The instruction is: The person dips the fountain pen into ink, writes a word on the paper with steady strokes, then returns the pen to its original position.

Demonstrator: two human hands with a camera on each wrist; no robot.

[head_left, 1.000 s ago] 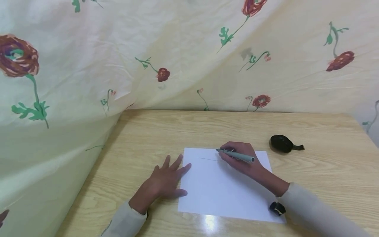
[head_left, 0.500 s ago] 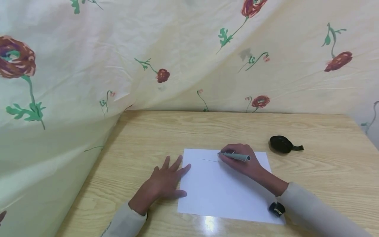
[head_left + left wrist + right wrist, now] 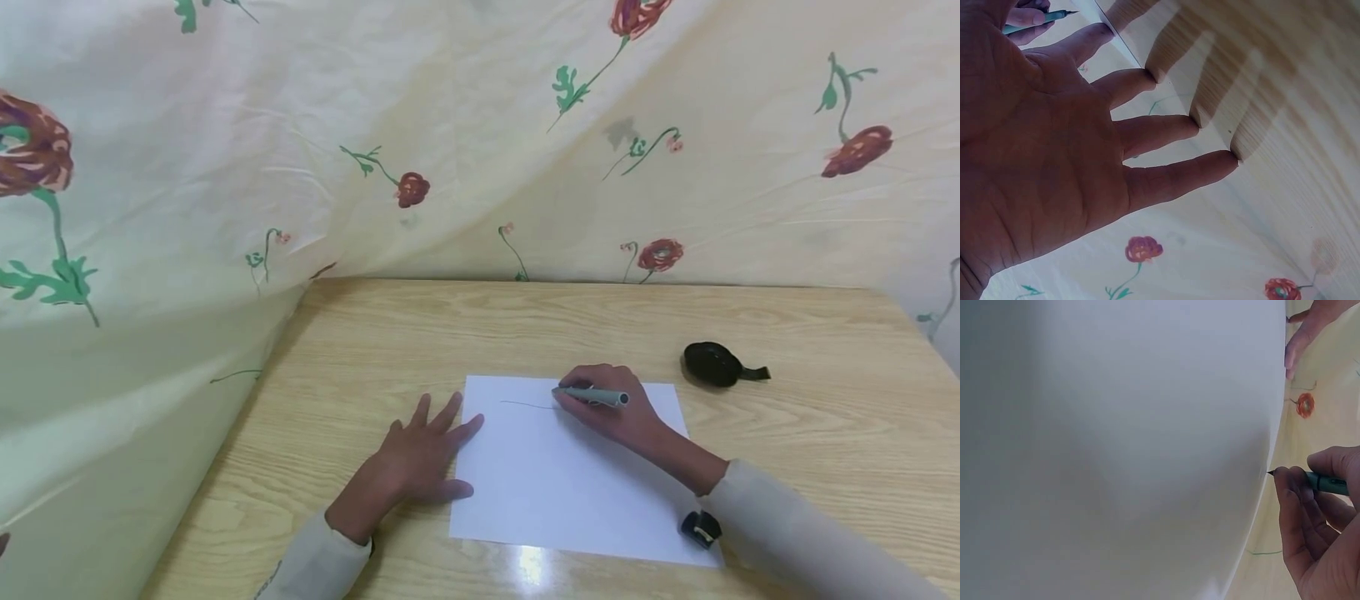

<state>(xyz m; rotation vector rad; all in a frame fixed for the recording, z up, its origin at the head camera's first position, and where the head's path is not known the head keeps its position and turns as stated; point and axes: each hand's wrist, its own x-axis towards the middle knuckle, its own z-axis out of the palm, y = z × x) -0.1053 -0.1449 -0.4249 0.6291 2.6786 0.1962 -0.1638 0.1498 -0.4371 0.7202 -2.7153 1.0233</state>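
Observation:
A white sheet of paper (image 3: 555, 492) lies on the wooden table, with one thin dark line (image 3: 525, 405) near its top. My right hand (image 3: 617, 414) pinches a grey-green pen (image 3: 602, 397) between thumb and fingers. In the right wrist view the dark pointed tip of the pen (image 3: 1325, 483) is right at the paper's surface. My left hand (image 3: 423, 458) is spread at the sheet's left edge, with thumb and index finger over it. The left wrist view shows straight fingers (image 3: 1179, 178) with their tips on the table.
A small black frying pan (image 3: 712, 364) sits right of the paper's upper corner. Flower-patterned cloth (image 3: 450, 108) hangs behind the wooden table (image 3: 450, 321) and along its left side. A black wrist device (image 3: 701, 529) hangs under the right sleeve, over the paper's lower right corner.
My right hand has shifted the pen tip slightly right and down, and the pen now lies more level. The line looks the same, and the left hand has stayed in place.

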